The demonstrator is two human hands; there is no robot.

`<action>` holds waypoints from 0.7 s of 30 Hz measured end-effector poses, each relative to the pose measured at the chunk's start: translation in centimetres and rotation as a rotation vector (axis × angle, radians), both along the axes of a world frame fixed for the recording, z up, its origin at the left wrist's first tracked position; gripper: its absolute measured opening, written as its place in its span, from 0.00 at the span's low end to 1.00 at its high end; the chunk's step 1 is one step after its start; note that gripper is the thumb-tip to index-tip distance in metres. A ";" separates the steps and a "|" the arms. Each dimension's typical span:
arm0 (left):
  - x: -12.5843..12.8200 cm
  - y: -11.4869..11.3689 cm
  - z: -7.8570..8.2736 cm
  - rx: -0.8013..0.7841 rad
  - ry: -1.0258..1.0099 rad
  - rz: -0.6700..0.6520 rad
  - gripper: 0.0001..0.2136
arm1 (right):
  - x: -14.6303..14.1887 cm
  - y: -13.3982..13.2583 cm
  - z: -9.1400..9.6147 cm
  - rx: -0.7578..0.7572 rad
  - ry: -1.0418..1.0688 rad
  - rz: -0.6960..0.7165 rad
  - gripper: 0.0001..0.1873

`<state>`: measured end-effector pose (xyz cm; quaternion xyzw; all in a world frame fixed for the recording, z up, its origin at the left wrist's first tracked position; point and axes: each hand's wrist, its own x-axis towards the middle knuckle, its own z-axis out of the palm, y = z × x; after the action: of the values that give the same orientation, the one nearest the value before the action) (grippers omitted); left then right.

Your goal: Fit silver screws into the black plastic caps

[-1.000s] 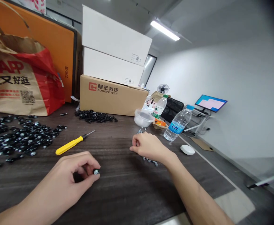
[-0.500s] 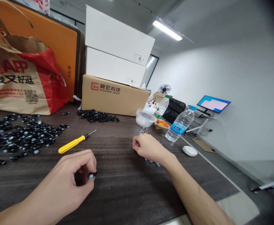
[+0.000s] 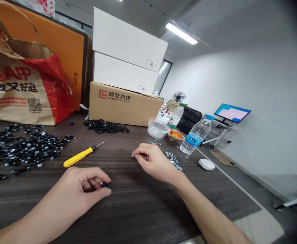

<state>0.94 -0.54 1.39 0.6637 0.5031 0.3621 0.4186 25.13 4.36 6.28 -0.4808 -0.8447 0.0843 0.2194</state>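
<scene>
My left hand [image 3: 81, 195] pinches a small black part [image 3: 106, 184] between thumb and index finger, just above the dark tabletop. My right hand [image 3: 156, 164] is closed, fingertips together and pointing left. Whatever those fingers hold, if anything, is too small to make out. Beside and behind the right hand lies a scatter of small silver screws [image 3: 173, 160]. Beyond the left hand, a screwdriver [image 3: 78, 157] with a yellow handle rests on the table. A wide heap of black parts with silver screw heads [image 3: 28, 145] spreads at the left.
Farther back is a smaller pile of black parts [image 3: 105, 126], in front of a stacked cardboard box [image 3: 123, 105]. A clear plastic tub [image 3: 158, 128], a water bottle [image 3: 196, 135] and a round white case [image 3: 206, 164] stand at the right. A paper bag [image 3: 28, 84] is back left.
My right hand has moved left, away from the screws, uncovering more of them. My left hand has shifted slightly right, and the black part in it has turned.
</scene>
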 end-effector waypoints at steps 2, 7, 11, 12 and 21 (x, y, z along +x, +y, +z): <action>0.1 0.3 -0.3 -0.100 -0.102 0.016 0.10 | -0.6 -0.4 -0.2 -0.030 0.061 0.038 0.11; -0.5 1.2 -0.9 -0.178 -0.295 -0.018 0.09 | -1.8 -1.4 -1.1 -0.093 0.173 0.112 0.08; -0.9 1.3 -0.5 -0.230 -0.412 -0.097 0.05 | -2.6 -2.3 -1.5 -0.147 0.386 0.159 0.04; -0.9 1.2 -0.4 -0.252 -0.443 -0.102 0.04 | -2.8 -2.5 -1.6 -0.159 0.436 0.164 0.03; -0.5 0.6 -0.6 -0.401 -0.613 -0.067 0.08 | -4.0 -3.8 -1.7 -0.151 0.618 0.265 0.01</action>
<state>0.41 0.04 0.75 0.4455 0.3932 0.4243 0.6833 21.13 0.52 4.57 -0.3336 -0.7848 0.3161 0.4157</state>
